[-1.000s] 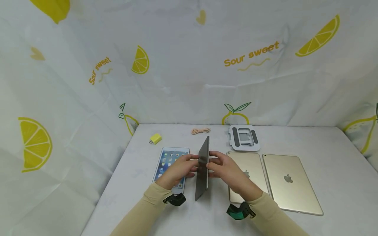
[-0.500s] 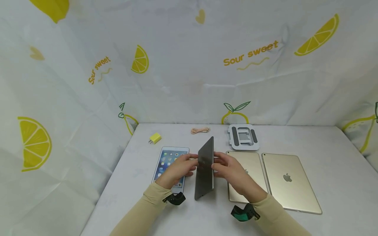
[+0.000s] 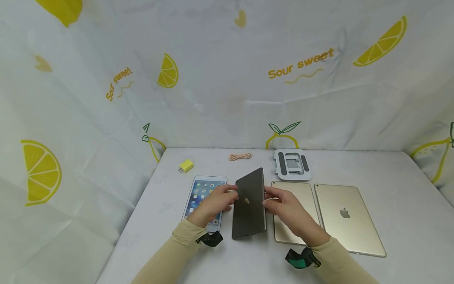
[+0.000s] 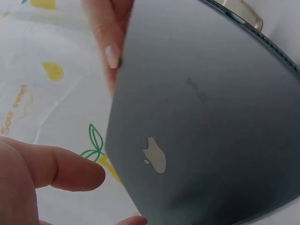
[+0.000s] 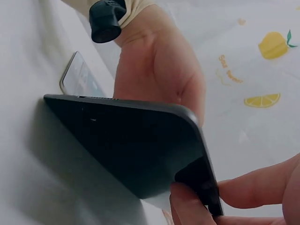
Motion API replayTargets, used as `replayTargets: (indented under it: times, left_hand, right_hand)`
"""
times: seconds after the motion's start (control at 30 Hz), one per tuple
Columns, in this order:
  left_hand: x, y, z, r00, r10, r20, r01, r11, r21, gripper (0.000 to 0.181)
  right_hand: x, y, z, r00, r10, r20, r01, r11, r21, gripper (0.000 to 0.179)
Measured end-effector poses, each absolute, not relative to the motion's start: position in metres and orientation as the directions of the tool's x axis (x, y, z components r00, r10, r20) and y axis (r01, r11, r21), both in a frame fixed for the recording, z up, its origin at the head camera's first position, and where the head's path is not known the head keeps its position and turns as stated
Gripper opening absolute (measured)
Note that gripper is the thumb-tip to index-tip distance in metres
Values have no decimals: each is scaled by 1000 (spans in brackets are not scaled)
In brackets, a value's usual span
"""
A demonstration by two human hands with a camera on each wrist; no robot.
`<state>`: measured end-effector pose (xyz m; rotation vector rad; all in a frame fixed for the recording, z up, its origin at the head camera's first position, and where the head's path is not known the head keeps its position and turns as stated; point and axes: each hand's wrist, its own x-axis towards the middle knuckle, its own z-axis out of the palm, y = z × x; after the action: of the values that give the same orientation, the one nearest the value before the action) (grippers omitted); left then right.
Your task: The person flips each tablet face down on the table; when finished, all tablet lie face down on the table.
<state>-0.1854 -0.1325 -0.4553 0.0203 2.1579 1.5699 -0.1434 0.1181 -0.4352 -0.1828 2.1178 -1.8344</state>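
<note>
A dark grey tablet (image 3: 252,213) with an Apple logo on its back leans at an angle over the table in the head view, its left long edge low and its right edge raised. My right hand (image 3: 289,209) pinches the raised edge, fingertips on the screen side in the right wrist view. At the tablet's left edge, my left hand (image 3: 214,203) has its fingers loosely extended, close to the back. The left wrist view has the logo side (image 4: 197,108) filling much of the frame. Under my left hand lies a white tablet (image 3: 198,193) with its screen lit, partly covered.
Two gold tablets (image 3: 294,232) lie face down on the right, the larger one (image 3: 354,221) farther out. A grey folding stand (image 3: 306,175) is behind them. Toward the back edge are a coiled cable (image 3: 240,157) and a yellow charger plug (image 3: 186,165).
My right hand has moved right and a little lower with the tablet's edge, so the tablet has swung from near upright to a slant, showing its back. The left hand has hardly moved.
</note>
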Motion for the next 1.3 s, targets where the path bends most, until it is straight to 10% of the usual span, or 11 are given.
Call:
replayTargets:
  times: [1.3]
  left_hand:
    - [-182,-137,-452,-912,264,-314,-199,385,901,58]
  right_hand:
    - [-149,125,-453,-944,-176,-279,200,370,-907,48]
